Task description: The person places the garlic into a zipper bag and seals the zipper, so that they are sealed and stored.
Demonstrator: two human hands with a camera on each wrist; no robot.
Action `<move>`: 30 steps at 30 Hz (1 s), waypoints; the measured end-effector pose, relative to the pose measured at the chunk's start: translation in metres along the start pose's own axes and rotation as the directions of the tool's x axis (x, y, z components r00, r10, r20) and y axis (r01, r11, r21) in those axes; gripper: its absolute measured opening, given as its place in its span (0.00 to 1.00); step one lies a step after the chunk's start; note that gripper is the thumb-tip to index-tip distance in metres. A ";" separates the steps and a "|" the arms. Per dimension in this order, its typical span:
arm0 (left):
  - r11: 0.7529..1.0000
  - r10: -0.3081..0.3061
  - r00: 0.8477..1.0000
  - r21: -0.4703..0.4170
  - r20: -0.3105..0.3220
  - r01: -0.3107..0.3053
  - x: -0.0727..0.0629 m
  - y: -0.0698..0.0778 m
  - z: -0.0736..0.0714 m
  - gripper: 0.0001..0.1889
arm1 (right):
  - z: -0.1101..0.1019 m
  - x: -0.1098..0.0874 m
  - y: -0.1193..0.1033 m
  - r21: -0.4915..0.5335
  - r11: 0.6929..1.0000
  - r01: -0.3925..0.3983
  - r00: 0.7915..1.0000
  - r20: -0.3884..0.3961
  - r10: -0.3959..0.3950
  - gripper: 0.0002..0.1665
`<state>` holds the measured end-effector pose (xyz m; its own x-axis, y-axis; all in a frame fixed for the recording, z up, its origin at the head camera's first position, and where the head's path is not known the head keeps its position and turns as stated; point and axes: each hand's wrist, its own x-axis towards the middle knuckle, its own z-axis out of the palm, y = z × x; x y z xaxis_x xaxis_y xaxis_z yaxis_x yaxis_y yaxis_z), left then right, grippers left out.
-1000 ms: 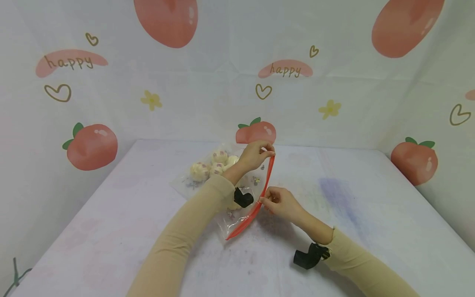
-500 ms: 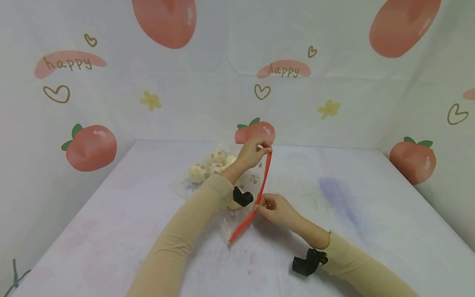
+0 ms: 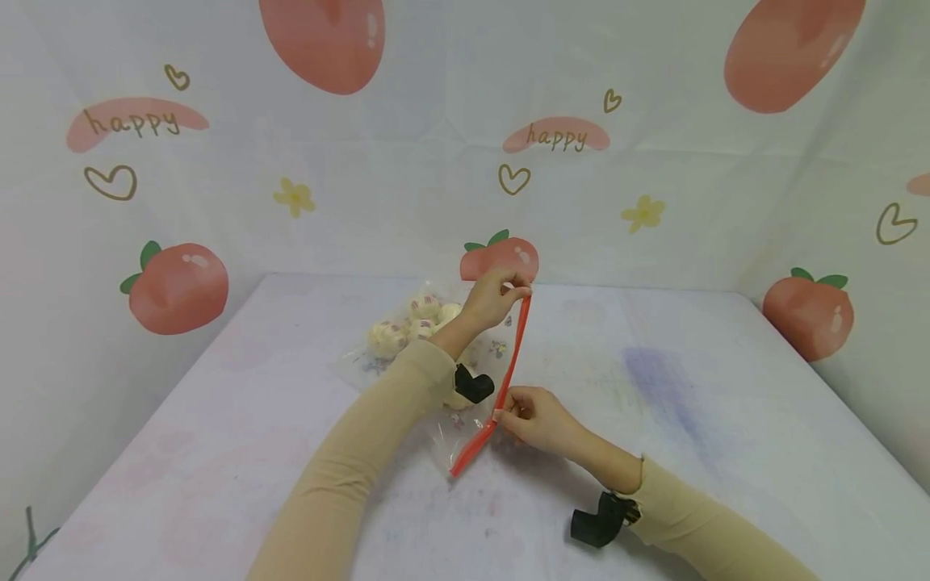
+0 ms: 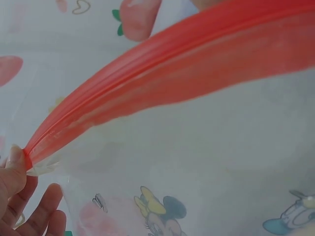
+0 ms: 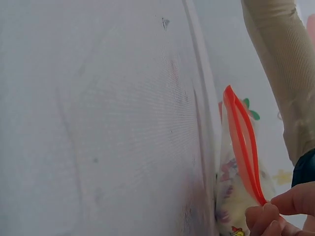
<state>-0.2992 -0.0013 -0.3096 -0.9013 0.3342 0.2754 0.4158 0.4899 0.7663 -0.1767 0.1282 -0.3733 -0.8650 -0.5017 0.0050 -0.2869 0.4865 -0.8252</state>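
A clear plastic zip bag (image 3: 475,355) with cartoon prints lies tilted on the table, its mouth edged by a red zip strip (image 3: 514,355). Several cream-coloured round things (image 3: 387,340) with purplish marks are inside; their kind is not clear. My left hand (image 3: 496,300) pinches the far end of the strip between thumb and finger, as the left wrist view also shows at the bag's corner (image 4: 30,162). Nearer me, my right hand (image 3: 539,415) pinches the strip partway along. In the right wrist view, the strip's two edges (image 5: 248,142) stand apart beyond the right fingers (image 5: 295,199).
A pale cloth covers the table (image 3: 617,500), with a bluish smudge (image 3: 664,387) at right. Behind it hangs a white printed backdrop (image 3: 407,161). Black wrist mounts (image 3: 475,384) sit on both forearms. A thin dark cord (image 3: 32,537) shows at lower left.
My right hand has slid along the red strip towards its near end, down and left. The left hand keeps its pinch and has shifted slightly left and up. The bag's near corner has moved slightly.
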 end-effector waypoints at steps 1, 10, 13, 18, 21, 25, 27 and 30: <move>1.000 -0.003 1.000 -0.002 -0.002 0.003 0.000 0.000 0.000 0.08 | 0.000 0.000 0.000 0.002 1.000 0.004 1.000 0.005 -0.004 0.11; 1.000 -0.016 1.000 -0.007 0.000 0.016 -0.001 0.000 -0.004 0.08 | 0.003 -0.003 -0.004 -0.010 1.000 0.004 0.999 0.032 -0.004 0.12; 1.000 -0.015 1.000 -0.004 0.002 0.015 0.000 -0.001 -0.005 0.08 | 0.005 -0.004 -0.004 -0.010 1.000 0.008 0.999 0.036 -0.008 0.12; 1.000 -0.012 1.000 0.002 -0.005 0.012 0.001 0.000 -0.007 0.09 | 0.009 -0.006 -0.007 -0.002 1.000 0.009 0.999 0.048 -0.009 0.13; 1.000 -0.020 1.000 0.000 -0.014 0.020 0.000 0.002 -0.008 0.09 | 0.011 -0.008 -0.007 0.007 1.000 0.004 0.998 0.057 -0.004 0.13; 0.999 -0.032 0.999 -0.006 -0.023 0.032 0.000 0.002 -0.009 0.09 | 0.013 -0.009 -0.007 0.012 1.000 0.007 0.998 0.066 -0.008 0.13; 1.000 -0.030 0.999 -0.004 -0.029 0.030 0.000 0.001 -0.009 0.09 | 0.014 -0.009 -0.007 0.012 1.000 0.009 0.998 0.070 -0.010 0.14; 1.000 -0.021 0.999 -0.004 -0.043 0.021 0.001 0.001 -0.009 0.09 | 0.015 -0.010 -0.006 0.020 1.000 0.015 0.997 0.072 -0.017 0.14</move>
<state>-0.3011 -0.0080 -0.3033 -0.9142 0.2891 0.2839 0.3965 0.4935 0.7742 -0.1606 0.1194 -0.3762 -0.8283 -0.5599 -0.0217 -0.2918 0.4640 -0.8364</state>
